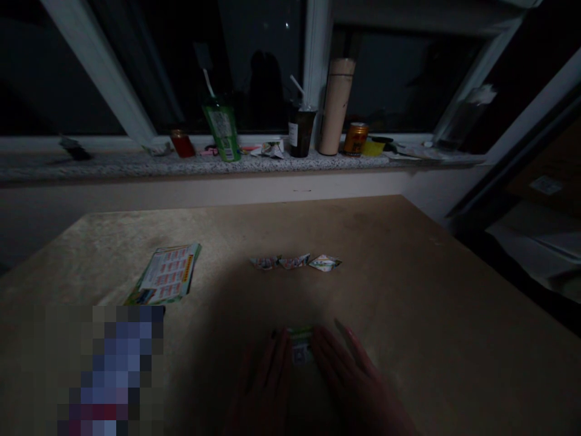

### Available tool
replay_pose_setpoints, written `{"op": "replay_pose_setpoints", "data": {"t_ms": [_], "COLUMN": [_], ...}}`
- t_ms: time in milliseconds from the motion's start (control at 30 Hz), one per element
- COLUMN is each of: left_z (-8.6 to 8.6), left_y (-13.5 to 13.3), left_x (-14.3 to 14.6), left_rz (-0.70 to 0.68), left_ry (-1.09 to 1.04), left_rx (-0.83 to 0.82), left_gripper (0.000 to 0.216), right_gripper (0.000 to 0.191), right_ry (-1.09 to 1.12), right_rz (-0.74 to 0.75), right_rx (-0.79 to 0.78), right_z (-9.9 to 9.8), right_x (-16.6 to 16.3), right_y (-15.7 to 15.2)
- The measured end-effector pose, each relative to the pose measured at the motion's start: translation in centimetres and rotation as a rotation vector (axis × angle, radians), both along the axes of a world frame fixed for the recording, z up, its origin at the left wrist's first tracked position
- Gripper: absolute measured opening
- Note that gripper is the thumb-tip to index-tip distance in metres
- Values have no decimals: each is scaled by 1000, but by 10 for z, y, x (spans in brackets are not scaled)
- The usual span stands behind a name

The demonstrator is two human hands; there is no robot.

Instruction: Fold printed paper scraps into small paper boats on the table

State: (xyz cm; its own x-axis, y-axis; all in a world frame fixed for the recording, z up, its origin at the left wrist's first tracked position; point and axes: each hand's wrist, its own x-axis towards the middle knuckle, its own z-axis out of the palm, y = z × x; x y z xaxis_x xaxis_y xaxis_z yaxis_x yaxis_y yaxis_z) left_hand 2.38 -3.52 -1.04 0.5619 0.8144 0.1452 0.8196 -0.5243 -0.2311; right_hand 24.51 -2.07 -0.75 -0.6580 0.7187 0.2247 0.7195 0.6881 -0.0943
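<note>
On the person's side of the folded papers point(294, 262), the left hand point(269, 375) and right hand point(343, 367) are resting unclenched, fingers extended, at opposite edges of a small printed paper point(300, 350); even pressure should be holding it square

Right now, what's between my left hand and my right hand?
In the head view, a small piece of printed paper, green along its far edge, lies between your left hand and right hand; its exact folds are too dark to make out.
</note>
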Motion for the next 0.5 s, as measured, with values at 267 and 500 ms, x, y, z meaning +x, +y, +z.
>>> {"op": "replay_pose_setpoints", "data": {"t_ms": [267,500], "left_z": [3,-11], "left_y": [2,-1], "left_x": [-3,5], "left_rz": [-42,52], "left_ry": [11,-8], "left_rx": [-8,12], "left_gripper": [56,53], "right_gripper": [84,43], "right_ry": [-5,85], "right_rz": [8,-29], "right_rx": [-4,-20], "right_z": [-3,23], "right_x": [2,-4], "right_y": [0,18]}}
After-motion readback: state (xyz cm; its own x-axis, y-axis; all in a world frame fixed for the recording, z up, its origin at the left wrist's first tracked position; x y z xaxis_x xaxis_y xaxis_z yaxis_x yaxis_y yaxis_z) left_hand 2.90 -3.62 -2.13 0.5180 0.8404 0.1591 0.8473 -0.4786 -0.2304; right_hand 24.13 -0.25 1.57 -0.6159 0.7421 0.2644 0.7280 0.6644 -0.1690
